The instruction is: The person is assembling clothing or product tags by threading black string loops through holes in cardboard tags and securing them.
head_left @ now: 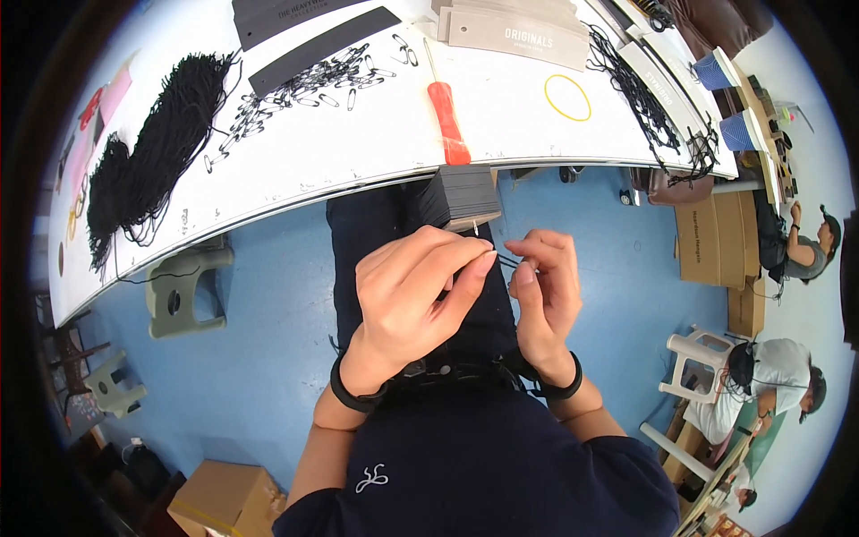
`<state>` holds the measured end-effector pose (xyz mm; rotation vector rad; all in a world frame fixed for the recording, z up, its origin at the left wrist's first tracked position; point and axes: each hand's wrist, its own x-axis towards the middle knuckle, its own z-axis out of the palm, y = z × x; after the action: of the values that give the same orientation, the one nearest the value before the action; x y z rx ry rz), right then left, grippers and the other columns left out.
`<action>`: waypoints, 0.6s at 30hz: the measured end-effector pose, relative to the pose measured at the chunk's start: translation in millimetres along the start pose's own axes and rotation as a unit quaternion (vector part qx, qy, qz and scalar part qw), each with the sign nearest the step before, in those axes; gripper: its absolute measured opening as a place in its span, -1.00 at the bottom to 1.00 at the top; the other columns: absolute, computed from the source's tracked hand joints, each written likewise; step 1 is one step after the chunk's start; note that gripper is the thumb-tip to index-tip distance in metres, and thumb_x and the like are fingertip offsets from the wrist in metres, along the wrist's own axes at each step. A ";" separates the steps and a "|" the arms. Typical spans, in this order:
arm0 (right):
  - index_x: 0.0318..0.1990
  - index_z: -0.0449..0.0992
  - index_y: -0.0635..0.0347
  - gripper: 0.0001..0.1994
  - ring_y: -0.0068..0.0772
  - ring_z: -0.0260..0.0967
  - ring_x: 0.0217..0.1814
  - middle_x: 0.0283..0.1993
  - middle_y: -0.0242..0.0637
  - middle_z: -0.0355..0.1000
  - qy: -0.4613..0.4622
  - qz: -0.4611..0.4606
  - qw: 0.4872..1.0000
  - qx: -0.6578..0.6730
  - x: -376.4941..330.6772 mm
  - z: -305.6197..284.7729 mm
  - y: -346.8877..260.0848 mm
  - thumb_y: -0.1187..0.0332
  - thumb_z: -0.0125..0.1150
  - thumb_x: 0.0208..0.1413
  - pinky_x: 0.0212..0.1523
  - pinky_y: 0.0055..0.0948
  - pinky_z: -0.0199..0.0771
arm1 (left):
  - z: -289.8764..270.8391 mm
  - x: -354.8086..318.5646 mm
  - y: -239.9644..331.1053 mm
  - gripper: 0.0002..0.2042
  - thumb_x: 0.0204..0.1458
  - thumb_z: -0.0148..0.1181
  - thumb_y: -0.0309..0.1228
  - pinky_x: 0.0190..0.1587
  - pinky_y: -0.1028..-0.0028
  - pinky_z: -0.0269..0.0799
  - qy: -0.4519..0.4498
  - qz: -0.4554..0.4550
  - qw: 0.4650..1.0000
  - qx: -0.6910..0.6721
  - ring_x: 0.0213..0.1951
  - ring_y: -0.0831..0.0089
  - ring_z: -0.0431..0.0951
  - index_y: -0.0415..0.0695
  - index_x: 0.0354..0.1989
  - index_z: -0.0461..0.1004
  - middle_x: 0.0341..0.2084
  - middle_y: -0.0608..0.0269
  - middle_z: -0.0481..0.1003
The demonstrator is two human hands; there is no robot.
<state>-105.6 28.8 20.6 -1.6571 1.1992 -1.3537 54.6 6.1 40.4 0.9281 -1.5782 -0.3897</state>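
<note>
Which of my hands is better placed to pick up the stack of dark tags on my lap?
Probably the left hand. It sits directly below the stack of dark tags on the lap, and its fingertips pinch only the thin black string. The right hand sits further off and seems to pinch a small metal pin.

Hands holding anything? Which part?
Both pinch a thin black string at its ends: left hand between thumb and fingertips, right hand likewise. Anything else held is too small to tell.

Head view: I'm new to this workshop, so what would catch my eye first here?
The two hands at the centre: the left hand and right hand pinch a thin black string over the lap. Beyond them, on the white table, lie a heap of black strings at left and a red-handled tool.
</note>
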 end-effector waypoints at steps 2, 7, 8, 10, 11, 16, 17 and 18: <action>-0.20 0.50 0.31 -0.84 -0.64 0.14 -0.47 -0.22 -0.25 0.30 0.013 0.007 0.999 -0.034 -0.9 -0.2 3.3 0.61 0.06 0.07 -0.50 -0.62 0.15 | 1.2 3.0 -3.4 -0.88 -0.20 0.30 -0.63 -0.66 0.56 0.21 0.013 0.020 0.999 0.022 -0.70 0.48 0.37 -0.23 -0.45 0.52 -0.61 0.27 0.47; -0.27 0.51 0.32 -0.91 -0.56 0.19 -0.53 -0.44 -0.31 0.37 0.011 -0.005 0.999 -0.049 1.1 1.3 9.6 0.61 0.12 0.07 -0.51 -0.59 0.17 | 2.1 3.4 -1.2 -0.88 -0.21 0.31 -0.62 -0.64 0.54 0.19 0.029 0.031 0.995 0.095 -0.70 0.43 0.37 -0.22 -0.47 0.51 -0.63 0.28 0.45; -0.27 0.51 0.32 -0.91 -0.56 0.19 -0.53 -0.44 -0.31 0.37 0.012 -0.005 0.999 -0.050 0.4 1.7 11.5 0.61 0.12 0.07 -0.51 -0.59 0.17 | 3.0 3.6 -3.9 -0.88 -0.21 0.31 -0.61 -0.65 0.55 0.19 0.033 0.035 0.992 0.114 -0.69 0.43 0.37 -0.21 -0.48 0.50 -0.64 0.28 0.45; -0.28 0.51 0.33 -0.93 -0.56 0.19 -0.53 -0.48 -0.31 0.35 0.021 0.026 0.999 -0.027 -1.7 6.1 15.6 0.57 0.12 0.10 -0.52 -0.58 0.17 | 1.2 2.8 -5.7 -0.88 -0.21 0.31 -0.61 -0.65 0.55 0.18 0.037 0.038 0.989 0.141 -0.69 0.44 0.37 -0.21 -0.48 0.50 -0.64 0.28 0.44; -0.28 0.51 0.33 -0.93 -0.56 0.19 -0.53 -0.48 -0.31 0.35 0.020 0.026 0.999 -0.025 -2.4 8.0 17.5 0.57 0.12 0.10 -0.52 -0.58 0.17 | 0.6 2.4 -6.0 -0.88 -0.21 0.32 -0.59 -0.65 0.55 0.18 0.034 0.039 0.988 0.143 -0.69 0.44 0.37 -0.21 -0.48 0.50 -0.65 0.29 0.43; -0.29 0.51 0.36 -0.91 -0.64 0.19 -0.54 -0.52 -0.35 0.33 0.031 0.107 0.994 0.007 -8.4 11.5 38.6 0.50 0.11 0.15 -0.52 -0.62 0.16 | 1.4 -2.2 -7.1 -0.84 -0.23 0.35 -0.59 -0.62 0.53 0.22 0.024 0.030 0.989 0.144 -0.65 0.42 0.39 -0.20 -0.44 0.51 -0.62 0.28 0.43; -0.29 0.51 0.36 -0.91 -0.64 0.19 -0.54 -0.52 -0.35 0.33 0.031 0.108 0.994 0.006 -9.4 12.1 41.4 0.50 0.11 0.15 -0.52 -0.62 0.16 | 2.2 -3.1 -7.9 -0.80 -0.25 0.37 -0.59 -0.59 0.53 0.25 0.062 0.041 0.988 0.135 -0.60 0.40 0.41 -0.19 -0.41 0.52 -0.58 0.28 0.45; -0.29 0.51 0.36 -0.90 -0.65 0.19 -0.54 -0.52 -0.37 0.33 0.038 0.113 0.993 0.017 -10.4 13.4 42.9 0.50 0.11 0.16 -0.53 -0.63 0.16 | 2.3 -4.0 -8.2 -0.76 -0.27 0.40 -0.59 -0.56 0.52 0.28 0.099 0.051 0.986 0.127 -0.54 0.38 0.43 -0.19 -0.37 0.53 -0.54 0.27 0.46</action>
<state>-103.0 22.9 -25.0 -1.4098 1.3557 -1.2971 55.2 3.4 31.4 1.0401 -1.5066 -0.0214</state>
